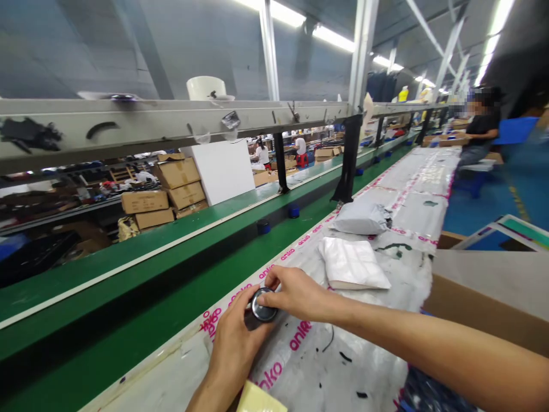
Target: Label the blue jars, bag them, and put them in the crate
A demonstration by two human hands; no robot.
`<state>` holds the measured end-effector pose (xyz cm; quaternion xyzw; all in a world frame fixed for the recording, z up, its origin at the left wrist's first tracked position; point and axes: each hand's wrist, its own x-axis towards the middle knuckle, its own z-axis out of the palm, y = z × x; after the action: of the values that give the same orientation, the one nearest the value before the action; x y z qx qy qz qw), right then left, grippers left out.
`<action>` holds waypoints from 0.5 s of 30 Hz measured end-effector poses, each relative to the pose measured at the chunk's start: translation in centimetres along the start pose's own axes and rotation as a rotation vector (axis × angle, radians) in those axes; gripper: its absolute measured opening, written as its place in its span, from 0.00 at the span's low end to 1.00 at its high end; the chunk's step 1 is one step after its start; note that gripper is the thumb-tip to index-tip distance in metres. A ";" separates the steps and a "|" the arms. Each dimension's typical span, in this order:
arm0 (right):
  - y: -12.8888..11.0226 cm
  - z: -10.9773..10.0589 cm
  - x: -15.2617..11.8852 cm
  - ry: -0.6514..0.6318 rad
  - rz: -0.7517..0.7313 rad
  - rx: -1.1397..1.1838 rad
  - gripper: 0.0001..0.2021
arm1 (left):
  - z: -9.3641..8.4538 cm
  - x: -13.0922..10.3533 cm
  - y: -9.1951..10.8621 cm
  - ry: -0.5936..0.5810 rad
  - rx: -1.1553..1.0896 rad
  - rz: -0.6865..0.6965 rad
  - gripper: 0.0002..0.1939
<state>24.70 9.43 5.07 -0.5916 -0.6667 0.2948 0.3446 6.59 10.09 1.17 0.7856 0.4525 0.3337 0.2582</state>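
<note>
A small round dark object [263,306] with a shiny silver-grey rim is between my two hands, above the near edge of the plastic-covered table [309,355]. My left hand [235,335] curls round its side, fingers and thumb closed on it. From the right, my right hand [295,292] grips its top, thumb on the upper face and fingers bent over the far rim. Its lower part is hidden by my left hand. To the right of my hands lies a white folded packet [354,263], with a grey plastic bag [360,218] behind it.
Beyond the table edge runs a green conveyor [240,252] carrying small dark-blue round pieces [294,212]. A metal shelf rail [171,123] crosses above it. An open cardboard box [484,309] stands at right, a yellow block [259,399] below. A person [482,126] sits farther along.
</note>
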 end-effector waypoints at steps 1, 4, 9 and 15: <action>-0.2 -0.3 -0.2 0.012 -0.019 -0.005 0.12 | 0.0 0.1 -0.1 -0.010 0.004 -0.003 0.28; 0.0 -1.9 -0.9 0.074 -0.078 0.008 0.12 | -0.1 0.4 -0.8 -0.021 0.050 -0.014 0.28; 4.0 -6.9 -2.3 0.224 -0.162 -0.246 0.11 | -0.1 0.9 -1.6 -0.060 0.137 -0.078 0.31; 9.8 -11.0 -5.5 0.273 -0.203 -0.833 0.10 | -0.3 1.9 -1.1 -0.157 0.187 -0.102 0.34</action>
<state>39.64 5.09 3.11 -0.6450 -0.7315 -0.1147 0.1890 6.49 12.31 1.10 0.8058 0.4997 0.2140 0.2349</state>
